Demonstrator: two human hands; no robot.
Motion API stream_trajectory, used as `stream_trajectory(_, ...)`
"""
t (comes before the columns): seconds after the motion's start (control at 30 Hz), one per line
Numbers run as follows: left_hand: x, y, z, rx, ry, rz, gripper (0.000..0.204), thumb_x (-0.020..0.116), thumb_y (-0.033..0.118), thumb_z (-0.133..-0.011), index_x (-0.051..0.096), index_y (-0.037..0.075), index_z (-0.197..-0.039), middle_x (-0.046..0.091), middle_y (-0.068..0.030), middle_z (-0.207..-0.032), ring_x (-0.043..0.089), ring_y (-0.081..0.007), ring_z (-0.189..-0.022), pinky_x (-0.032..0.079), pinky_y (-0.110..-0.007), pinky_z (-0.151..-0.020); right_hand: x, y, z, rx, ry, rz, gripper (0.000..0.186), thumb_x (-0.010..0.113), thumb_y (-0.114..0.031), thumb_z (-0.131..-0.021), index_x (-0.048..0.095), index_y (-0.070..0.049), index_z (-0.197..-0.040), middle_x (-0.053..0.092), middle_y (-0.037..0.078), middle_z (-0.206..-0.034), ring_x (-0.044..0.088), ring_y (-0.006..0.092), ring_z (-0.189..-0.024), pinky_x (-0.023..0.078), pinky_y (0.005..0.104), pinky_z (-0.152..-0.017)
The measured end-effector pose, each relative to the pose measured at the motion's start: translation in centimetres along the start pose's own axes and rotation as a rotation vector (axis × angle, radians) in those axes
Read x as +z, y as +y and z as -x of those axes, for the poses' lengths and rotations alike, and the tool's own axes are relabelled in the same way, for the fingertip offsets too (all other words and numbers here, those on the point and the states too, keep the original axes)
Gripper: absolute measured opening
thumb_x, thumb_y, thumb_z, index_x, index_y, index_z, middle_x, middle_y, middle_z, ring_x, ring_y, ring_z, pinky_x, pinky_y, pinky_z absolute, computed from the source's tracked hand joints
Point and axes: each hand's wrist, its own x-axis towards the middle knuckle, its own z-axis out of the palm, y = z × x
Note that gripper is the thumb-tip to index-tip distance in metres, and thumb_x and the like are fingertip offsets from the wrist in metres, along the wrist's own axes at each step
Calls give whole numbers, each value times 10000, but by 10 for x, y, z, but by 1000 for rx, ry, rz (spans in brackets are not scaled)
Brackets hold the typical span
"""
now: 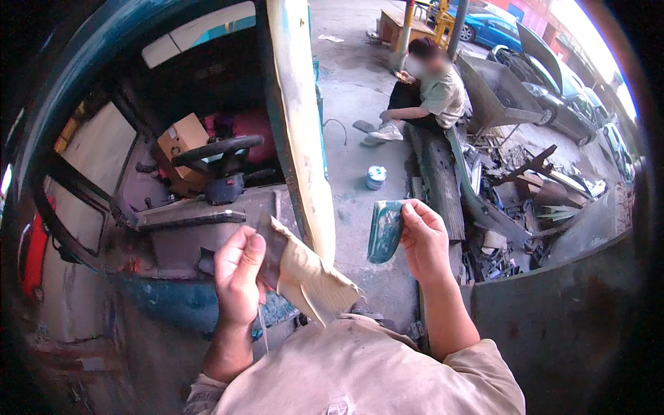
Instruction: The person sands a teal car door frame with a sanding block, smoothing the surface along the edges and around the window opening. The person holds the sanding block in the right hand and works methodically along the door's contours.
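My left hand (pixel 240 275) is closed on the edge of a flat dark board (pixel 312 282) smeared with thick beige putty. A thin pale strip hangs below those fingers. To the right, my right hand (pixel 426 241) pinches a teal flat putty spreader (pixel 385 232) by its upper right edge, between thumb and fingers. Whitish streaks of putty mark its face. The spreader and the board are apart. Ahead of both hands stands a vehicle pillar (pixel 297 104) coated in beige filler, and neither hand touches it.
Inside the open cab are a steering wheel (pixel 218 149) and a cardboard box (pixel 182 147). A round can (pixel 375 178) stands on the concrete floor. Beyond it a person (pixel 436 90) sits low, near a metal wheelbarrow (pixel 499 93). Scrap (pixel 539 187) is heaped at the right.
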Motion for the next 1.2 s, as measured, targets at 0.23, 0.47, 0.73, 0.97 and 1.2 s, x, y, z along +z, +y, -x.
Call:
stream_trajectory(0.23, 1, 6, 0, 54, 166, 2, 286, 529, 320, -1085, 602, 74, -958, 591, 34, -669, 471, -12, -444, 299, -173, -365, -13, 7, -3, 73, 93, -202, 287, 543, -83, -976, 581, -13, -1252, 690, 66, -1077, 681, 158, -954, 548, 313, -874)
stream_trajectory(0.47, 1, 20, 2, 231, 214, -53, 255, 572, 314, -1059, 597, 76, -973, 578, 57, -682, 375, 5, -416, 248, -184, -341, 46, -38, 35, -873, -228, 922, 181, 662, -15, -911, 713, 10, -1082, 735, 166, -1092, 643, 294, -1021, 507, 391, -933)
stream_trajectory(0.73, 12, 17, -3, 497, 209, -211, 263, 584, 288, -1054, 602, 59, -925, 565, 67, -710, 365, 16, -475, 236, -191, -404, 94, -49, 37, -1383, -431, 1194, 369, 745, -121, -766, 769, -78, -1132, 709, 74, -1173, 646, 229, -1024, 541, 373, -879)
stream_trajectory(0.97, 23, 24, 7, 247, 274, -129, 216, 559, 189, -1074, 575, 36, -924, 508, 80, -743, 382, 3, -645, 294, -197, -549, 80, -22, 23, -1309, -564, 1167, 375, 688, -120, -711, 744, -24, -1069, 665, 104, -1095, 645, 260, -1012, 557, 390, -863)
stream_trajectory(1.2, -15, 15, 3, 417, 610, -148, 240, 522, 267, -1085, 576, 61, -975, 595, 13, -726, 378, -3, -421, 224, -186, -339, 40, -11, 0, -853, -415, 842, 446, 693, 30, -676, 760, -55, -1109, 725, 107, -1063, 676, 271, -937, 530, 369, -876)
